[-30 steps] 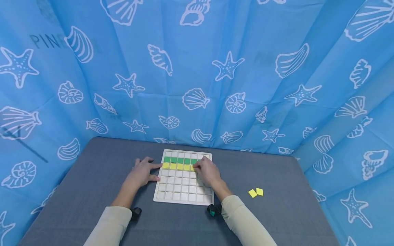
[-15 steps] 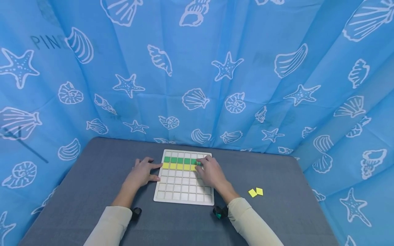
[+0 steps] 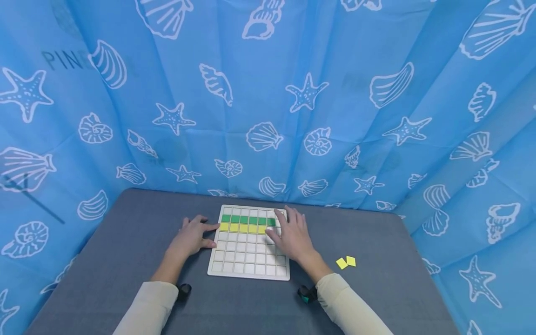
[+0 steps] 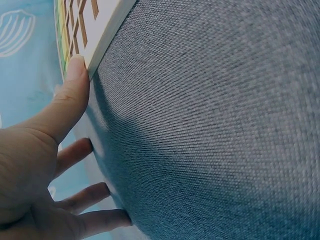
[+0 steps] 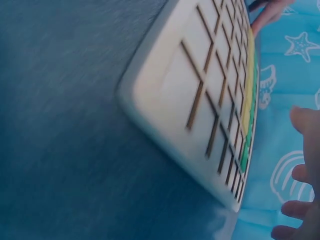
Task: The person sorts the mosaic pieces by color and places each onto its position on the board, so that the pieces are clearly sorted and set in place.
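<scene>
A white gridded board [image 3: 247, 269] lies flat on the table. In its second row from the back sit green square tiles [image 3: 244, 219], and a row of yellow square tiles [image 3: 243, 228] lies just in front of them. My left hand [image 3: 190, 236] touches the board's left edge with thumb and index finger; in the left wrist view the thumb [image 4: 75, 75] rests on the rim while the other fingers spread apart. Over the board's right side is my right hand [image 3: 294, 237], fingers spread, nothing visible in it. It hides part of the right columns. In the right wrist view its fingers [image 5: 299, 210] are apart.
Two loose yellow tiles [image 3: 341, 264] lie on the grey cloth-covered table [image 3: 377, 288], right of the board. Behind and along the sides hangs a blue curtain [image 3: 234, 111] printed with shells and starfish.
My right hand has let go at the right end of the yellow row, leaving a yellow tile there. Its fingers have spread and it has shifted right. The left hand has stayed put.
</scene>
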A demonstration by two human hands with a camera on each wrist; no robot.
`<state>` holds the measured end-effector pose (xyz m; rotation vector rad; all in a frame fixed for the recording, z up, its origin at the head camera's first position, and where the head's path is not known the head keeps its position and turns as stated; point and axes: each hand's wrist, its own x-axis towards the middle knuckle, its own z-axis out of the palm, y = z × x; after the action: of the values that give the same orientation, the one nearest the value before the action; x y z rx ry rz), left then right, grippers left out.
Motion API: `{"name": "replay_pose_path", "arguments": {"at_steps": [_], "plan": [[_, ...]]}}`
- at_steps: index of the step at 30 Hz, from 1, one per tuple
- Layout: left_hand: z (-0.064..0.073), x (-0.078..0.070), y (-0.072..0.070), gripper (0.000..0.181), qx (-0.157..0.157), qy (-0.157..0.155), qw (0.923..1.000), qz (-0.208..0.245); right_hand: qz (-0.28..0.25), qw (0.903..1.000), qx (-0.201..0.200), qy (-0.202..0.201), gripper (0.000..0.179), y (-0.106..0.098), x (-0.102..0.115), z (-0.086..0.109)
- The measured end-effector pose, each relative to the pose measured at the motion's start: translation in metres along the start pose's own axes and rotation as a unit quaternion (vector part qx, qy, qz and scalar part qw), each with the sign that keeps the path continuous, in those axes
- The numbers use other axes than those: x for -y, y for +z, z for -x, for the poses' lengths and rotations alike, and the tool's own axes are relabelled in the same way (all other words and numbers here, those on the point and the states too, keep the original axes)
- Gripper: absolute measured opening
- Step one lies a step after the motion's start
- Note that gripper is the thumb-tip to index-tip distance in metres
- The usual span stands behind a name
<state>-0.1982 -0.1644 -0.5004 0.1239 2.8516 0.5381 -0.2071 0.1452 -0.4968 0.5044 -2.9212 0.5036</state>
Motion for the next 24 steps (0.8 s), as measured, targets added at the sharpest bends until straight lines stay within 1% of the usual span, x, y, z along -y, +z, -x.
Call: {"name": "replay_pose_path", "arguments": {"at_steps": [5, 9, 15, 24], "plan": [[-0.001, 0.000, 0.001, 0.066, 0.000, 0.000, 1.0000, -0.002, 0.017, 0.9997, 0.010, 0.013, 0.074, -0.001, -0.014, 0.005], [-0.001, 0.000, 0.001, 0.066, 0.000, -0.003, 1.0000, -0.004, 0.029, 0.9988, 0.027, 0.028, 0.080, -0.005, -0.023, 0.009], [-0.001, 0.001, 0.001, 0.067, 0.001, -0.010, 1.0000, -0.001, 0.041, 0.9977, 0.039, 0.038, 0.082, -0.007, -0.034, 0.015], [-0.002, 0.002, 0.002, 0.067, 0.002, -0.009, 1.0000, -0.002, 0.055, 0.9959, 0.049, 0.052, 0.084, -0.013, -0.050, 0.023]]}}
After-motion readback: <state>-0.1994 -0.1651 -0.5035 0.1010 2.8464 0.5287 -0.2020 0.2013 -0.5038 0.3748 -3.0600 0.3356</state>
